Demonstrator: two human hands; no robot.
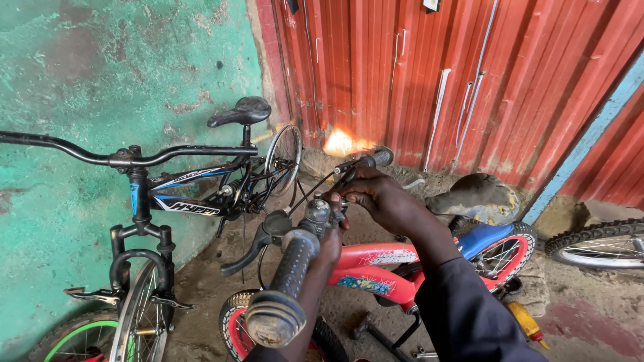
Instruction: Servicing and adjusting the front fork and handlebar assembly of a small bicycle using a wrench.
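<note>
Handlebar (315,221): metal bar of the small red bike, its long axis running from the near grip at bottom centre up and away to the far grip near the red wall; I'm working at its middle.
Near grip (285,285): ribbed black rubber cylinder with a worn grey end cap, pointing toward me.
Far grip (376,159): grey-black, pointing up and right.
Left hand (330,245): coming up from below beside the near grip, fingers reaching the clamp area; I cannot tell how tightly they are closing.
Right hand (379,198): fingers curling together over the centre of the bar, gripping the stem area, dark sleeve trailing back.
Brake lever (251,249): curved black plastic, hanging left and down off the bar.
Red frame (376,268): glossy painted tube with stickers, lying below my arms.
Black bike (181,194): leaning on the rough green wall at left, worn saddle up.
Red wall (429,80): corrugated sheet metal, standing behind.
</note>
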